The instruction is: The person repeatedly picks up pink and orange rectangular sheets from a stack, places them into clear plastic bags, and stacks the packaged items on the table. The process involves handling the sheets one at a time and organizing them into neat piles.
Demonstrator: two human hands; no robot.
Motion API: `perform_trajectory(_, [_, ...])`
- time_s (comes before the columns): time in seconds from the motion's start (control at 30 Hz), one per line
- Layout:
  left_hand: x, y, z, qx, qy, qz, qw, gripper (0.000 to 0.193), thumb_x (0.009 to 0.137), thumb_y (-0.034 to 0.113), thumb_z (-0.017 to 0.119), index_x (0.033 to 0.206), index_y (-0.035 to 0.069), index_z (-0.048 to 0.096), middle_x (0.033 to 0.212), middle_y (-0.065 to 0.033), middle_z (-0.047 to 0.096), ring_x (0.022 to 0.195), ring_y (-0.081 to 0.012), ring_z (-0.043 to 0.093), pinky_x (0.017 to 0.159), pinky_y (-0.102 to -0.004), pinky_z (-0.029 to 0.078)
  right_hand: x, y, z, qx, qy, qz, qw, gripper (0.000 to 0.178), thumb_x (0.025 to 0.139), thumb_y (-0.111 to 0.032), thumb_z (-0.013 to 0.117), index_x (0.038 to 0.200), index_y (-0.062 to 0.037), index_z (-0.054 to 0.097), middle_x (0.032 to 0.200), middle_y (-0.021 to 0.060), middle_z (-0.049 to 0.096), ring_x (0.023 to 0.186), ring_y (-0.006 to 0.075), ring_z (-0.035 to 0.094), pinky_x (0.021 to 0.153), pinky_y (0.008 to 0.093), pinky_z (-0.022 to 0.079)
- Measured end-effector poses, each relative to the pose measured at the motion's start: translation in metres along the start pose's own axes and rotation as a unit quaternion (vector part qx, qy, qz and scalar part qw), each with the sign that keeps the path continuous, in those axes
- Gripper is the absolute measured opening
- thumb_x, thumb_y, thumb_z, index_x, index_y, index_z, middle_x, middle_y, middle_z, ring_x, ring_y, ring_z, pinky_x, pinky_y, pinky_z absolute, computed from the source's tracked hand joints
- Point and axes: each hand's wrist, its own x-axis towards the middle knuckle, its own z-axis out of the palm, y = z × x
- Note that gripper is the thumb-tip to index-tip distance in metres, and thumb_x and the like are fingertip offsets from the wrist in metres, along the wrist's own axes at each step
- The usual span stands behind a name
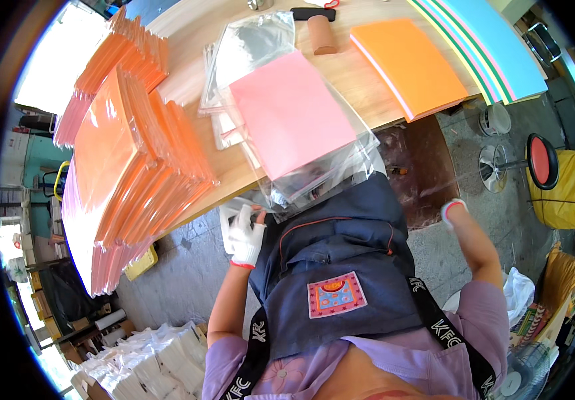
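Observation:
A pink paper stack [294, 113] lies at the front edge of the table, with a clear plastic bag [327, 180] around and under it. The bag's open-looking near end hangs over the edge toward my lap. My left hand [244, 237], in a white glove with bare fingertips, pinches the bag's near left corner. My right hand [454, 207] is off the table to the right, apart from the paper; only its glove's white and red cuff shows, and its fingers are hidden. More clear bags [251, 47] lie flat behind the pink paper.
Tall piles of bagged orange paper [134, 167] stand at the left. An orange paper stack [411, 67] and fanned coloured sheets [494, 47] sit at the right. A brown block [321, 35] and a black phone [313, 13] lie at the back. A round stool [542, 161] stands on the floor.

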Motion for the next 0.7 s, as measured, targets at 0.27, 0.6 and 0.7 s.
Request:
perform_trajectory(0.27, [0.066, 0.027, -0.004, 0.177, -0.019, 0.413, 0.893, 0.052, 0.059, 0.009, 0.071, 0.109, 0.015, 0.057, 0.117, -0.0058, 0.051, 0.106, -0.0324, 0.048, 0.091, -0.0494, 0.040, -0.043, -0.183, -0.142, -0.045, 0.615, -0.435, 0.656, 0.049, 0.068, -0.024, 0.060, 0.116, -0.0172, 0.058, 0.116, 0.0074, 0.051, 0.110, 0.0248, 0.046, 0.092, 0.0423, 0.040])
perform_trajectory(0.6, [0.043, 0.032, -0.016, 0.099, 0.033, 0.321, 0.941, 0.017, 0.076, 0.020, 0.063, 0.088, 0.009, 0.065, 0.099, -0.0045, 0.062, 0.096, -0.0233, 0.054, 0.080, -0.0393, 0.042, -0.021, -0.200, -0.137, 0.044, 0.567, -0.590, 0.573, 0.018, 0.063, -0.014, 0.073, 0.071, -0.0084, 0.058, 0.077, 0.0042, 0.061, 0.070, 0.0238, 0.060, 0.058, 0.0349, 0.049])
perform_trajectory(0.7, [0.022, 0.020, 0.010, -0.086, 0.091, 0.099, 0.987, 0.016, 0.084, 0.020, 0.056, 0.081, 0.006, 0.062, 0.084, -0.0065, 0.060, 0.079, -0.0221, 0.055, 0.070, -0.0343, 0.042, -0.026, -0.203, -0.105, 0.217, 0.543, -0.486, 0.649, 0.015, 0.070, -0.016, 0.072, 0.073, -0.0066, 0.060, 0.075, 0.0066, 0.061, 0.070, 0.0249, 0.059, 0.063, 0.0343, 0.049])
